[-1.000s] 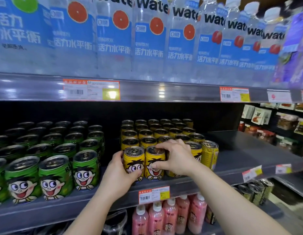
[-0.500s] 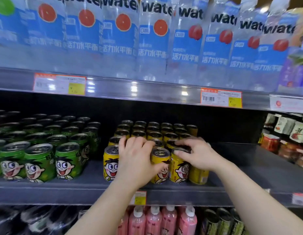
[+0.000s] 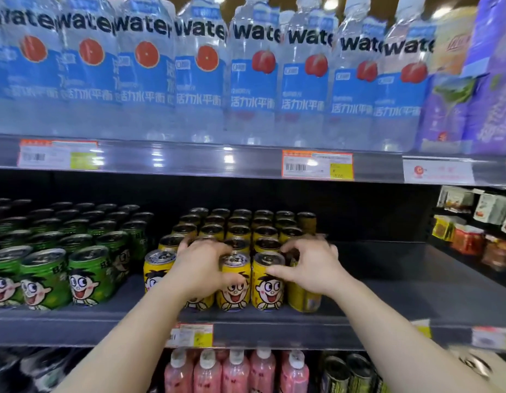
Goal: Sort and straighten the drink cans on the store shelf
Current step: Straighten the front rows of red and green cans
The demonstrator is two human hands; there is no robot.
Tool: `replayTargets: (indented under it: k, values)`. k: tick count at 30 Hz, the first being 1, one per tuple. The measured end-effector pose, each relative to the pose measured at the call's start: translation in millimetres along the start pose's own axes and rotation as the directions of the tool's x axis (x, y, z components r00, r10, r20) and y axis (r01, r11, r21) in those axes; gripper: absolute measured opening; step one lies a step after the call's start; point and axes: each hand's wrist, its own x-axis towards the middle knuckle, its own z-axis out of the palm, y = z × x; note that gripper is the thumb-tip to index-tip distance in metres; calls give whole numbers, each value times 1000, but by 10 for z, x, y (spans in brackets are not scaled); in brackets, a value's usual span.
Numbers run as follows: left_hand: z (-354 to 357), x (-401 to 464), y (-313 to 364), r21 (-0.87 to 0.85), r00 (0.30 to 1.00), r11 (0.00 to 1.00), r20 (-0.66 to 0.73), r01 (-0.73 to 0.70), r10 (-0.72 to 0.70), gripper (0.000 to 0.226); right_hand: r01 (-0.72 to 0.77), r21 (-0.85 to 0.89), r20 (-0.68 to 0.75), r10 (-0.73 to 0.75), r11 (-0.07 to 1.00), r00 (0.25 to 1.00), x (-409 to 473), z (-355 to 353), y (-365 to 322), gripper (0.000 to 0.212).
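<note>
Yellow cartoon-face drink cans (image 3: 267,282) stand in rows on the middle shelf (image 3: 388,302). My left hand (image 3: 200,268) curls over the second can of the front row, which it mostly hides, with its thumb on the neighbouring can (image 3: 234,282). My right hand (image 3: 311,268) grips the rightmost front can (image 3: 304,300), whose plain yellow side faces me, and its thumb touches the faced can beside it. The leftmost yellow can (image 3: 155,270) stands free. Green cans (image 3: 87,276) of the same brand fill the shelf's left part.
Water bottles (image 3: 254,75) line the upper shelf above a rail with price tags (image 3: 317,164). Bare shelf lies to the right of the yellow cans. Pink bottles (image 3: 234,370) and dark cans (image 3: 351,373) stand below. Snack packs (image 3: 473,222) sit on a far-right rack.
My left hand has shifted right from the leftmost front cans onto the second one. My right hand has moved from the middle cans to the rightmost front can. The camera view has swung.
</note>
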Motion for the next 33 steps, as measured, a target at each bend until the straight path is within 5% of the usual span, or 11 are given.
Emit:
replayTargets:
  k: [3, 7, 12, 16, 19, 22, 25, 27, 31, 33]
  values:
    - [0, 1, -11, -40, 1000, 999, 6, 2, -1, 76, -63, 117, -42, 68, 991, 997, 11, -157, 240, 65]
    - [-24, -5, 0, -64, 1000, 998, 18, -2, 3, 72, -141, 148, 104, 127, 979, 987, -62, -207, 453, 93]
    - [-24, -44, 131, -1, 999, 1000, -34, 4, -4, 86, -104, 283, 166, 58, 953, 984, -90, -181, 468, 62]
    - [17, -42, 373, 39, 994, 997, -84, -69, 72, 82, -168, 426, 310, 31, 889, 950, -80, -239, 517, 67]
    - [73, -4, 474, 61, 995, 996, -66, -68, 72, 83, -183, 257, 175, 141, 949, 974, -60, -193, 386, 95]
    - [111, 9, 471, 77, 995, 995, -75, -63, 69, 81, -196, 55, 58, 193, 979, 979, -49, -140, 306, 87]
    - [129, 8, 445, 69, 994, 996, -82, -65, 70, 78, -167, 308, 241, 93, 937, 966, -21, -204, 461, 68]
    - [132, 10, 440, 64, 994, 995, -84, -70, 75, 77, -202, 435, 342, 46, 878, 938, -51, -268, 488, 74]
    - [150, 13, 438, 54, 994, 996, -86, -68, 73, 79, -227, -11, 145, 226, 974, 963, -96, -227, 320, 92]
    - [161, 13, 432, 43, 994, 997, -87, -64, 68, 79, -207, 21, 108, 204, 978, 973, -99, -216, 290, 79]
